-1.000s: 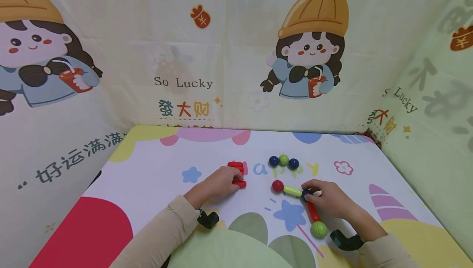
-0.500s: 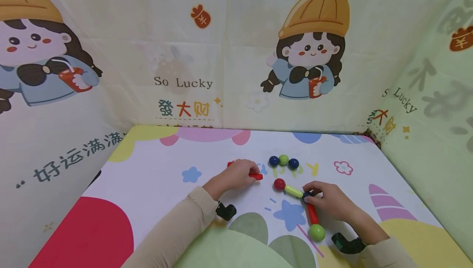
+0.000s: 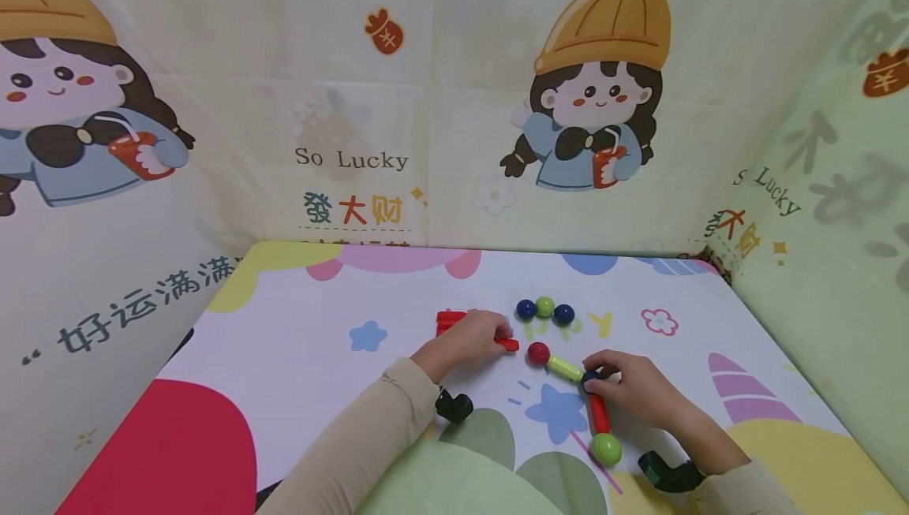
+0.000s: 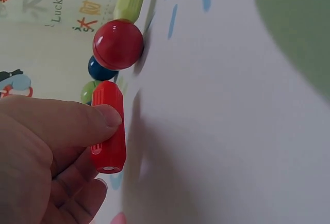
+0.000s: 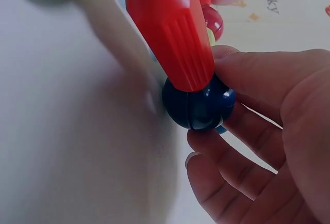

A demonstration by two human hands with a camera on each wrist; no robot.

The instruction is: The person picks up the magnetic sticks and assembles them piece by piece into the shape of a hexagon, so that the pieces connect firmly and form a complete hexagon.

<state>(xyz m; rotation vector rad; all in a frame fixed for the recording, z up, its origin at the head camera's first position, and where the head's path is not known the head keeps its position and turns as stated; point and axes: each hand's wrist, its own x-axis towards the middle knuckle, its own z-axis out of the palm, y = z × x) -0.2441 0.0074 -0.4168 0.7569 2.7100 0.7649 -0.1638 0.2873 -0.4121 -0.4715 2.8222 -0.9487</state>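
Observation:
My left hand (image 3: 472, 339) pinches a red rod (image 4: 109, 131) between thumb and fingers, just off the table and a little left of a red ball (image 3: 538, 353). That ball caps one end of a light green rod (image 3: 565, 368), which joins a dark blue ball (image 5: 198, 102). From the blue ball a second red rod (image 3: 600, 414) runs toward the near side and ends in a green ball (image 3: 606, 449). With thumb and fingertips, my right hand (image 3: 635, 385) grips the blue ball at this corner. The red rod in the left hand stands apart from the red ball.
Several loose red rods (image 3: 450, 318) lie behind my left hand, partly hidden by it. Farther back a row of balls, blue (image 3: 525, 309), green (image 3: 544, 307) and blue (image 3: 564, 315), sits on the patterned table (image 3: 305, 389). A printed cloth (image 3: 461, 105) hangs behind the table.
My left hand has moved right from the pile of red rods, bringing one rod close to the red ball. The joined piece has turned slightly in my right hand.

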